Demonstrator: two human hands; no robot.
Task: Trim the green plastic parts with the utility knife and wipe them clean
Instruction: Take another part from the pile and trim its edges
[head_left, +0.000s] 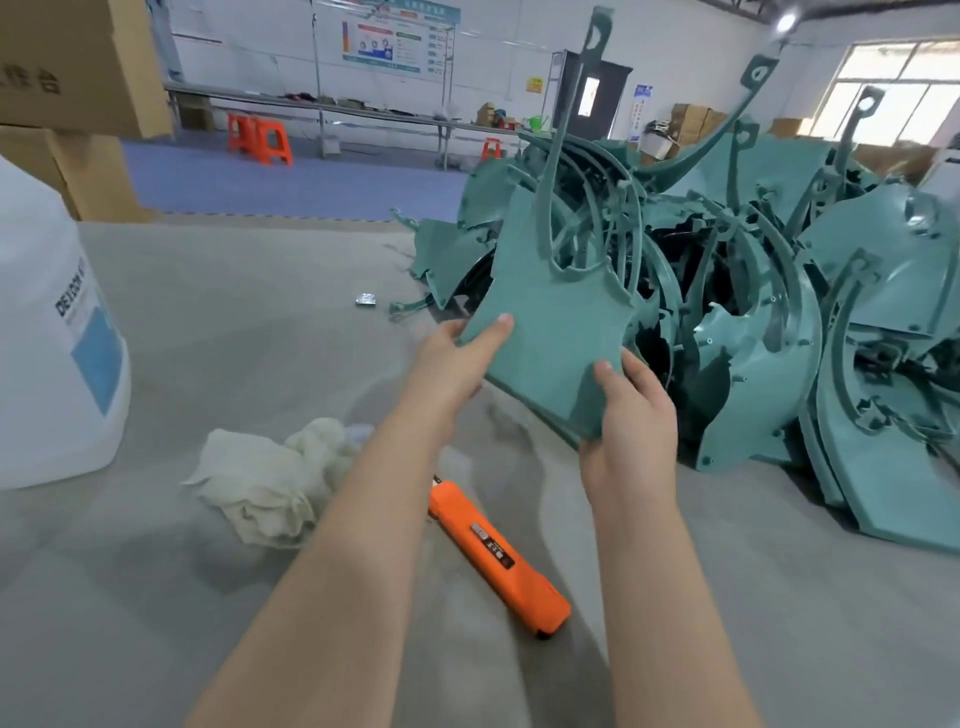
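I hold one green plastic part (550, 306) up off the grey table with both hands. It is a flat panel with a long curved arm rising from its top. My left hand (457, 358) grips its lower left corner, thumb on the face. My right hand (628, 415) grips its bottom edge. An orange utility knife (498, 561) lies on the table between my forearms, untouched. A crumpled white cloth (270, 478) lies left of my left forearm.
A large pile of green plastic parts (779, 312) fills the right side of the grey table (208, 322). A big white plastic jug (47, 338) stands at the left edge. Cardboard boxes (67, 78) are stacked behind it. A small foil scrap (366, 300) lies mid-table.
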